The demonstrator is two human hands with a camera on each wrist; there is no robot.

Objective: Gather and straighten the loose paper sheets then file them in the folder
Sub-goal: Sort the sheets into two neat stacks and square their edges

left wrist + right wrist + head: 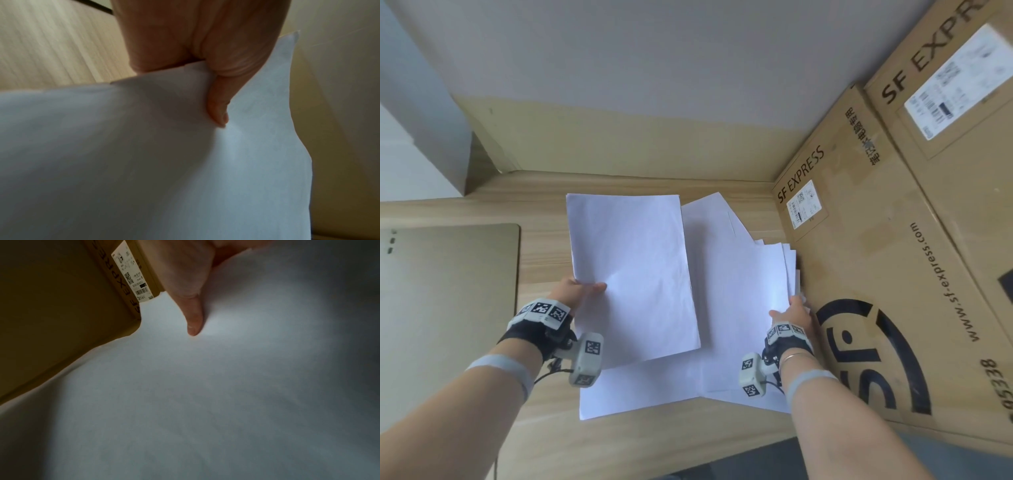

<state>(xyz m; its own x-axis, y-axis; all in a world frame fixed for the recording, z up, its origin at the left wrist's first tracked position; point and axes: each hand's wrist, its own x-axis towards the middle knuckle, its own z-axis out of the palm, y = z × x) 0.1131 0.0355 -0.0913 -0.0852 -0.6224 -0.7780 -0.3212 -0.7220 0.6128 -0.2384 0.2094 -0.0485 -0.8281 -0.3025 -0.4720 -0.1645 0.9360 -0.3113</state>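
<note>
The spread of loose white paper sheets (726, 274) lies fanned and askew on the pale wood-grain surface (544, 212), its right edge against the big brown cardboard shipping box (893, 260). I judge it light as a whole but floppy and slick: the leaves will slide over one another and skew if dragged, so it is best taken along an edge with the thumb on top and fingers below, then tapped square. The sheets look plain, blank and faintly creased, their right corners staggered in steps.

The smaller lifted bundle of white sheets (631, 274) is held above the spread, tilted toward the wall. It bends softly at the pinch; one corner alone looks like a weak hold.

The left hand (577, 291) has its grip closed on that bundle's near-left corner, thumb (218, 104) pressed on top. The right hand (792, 313) pinches the spread's right edge, thumb (194, 318) flat on the paper.

No folder is identifiable.
</note>
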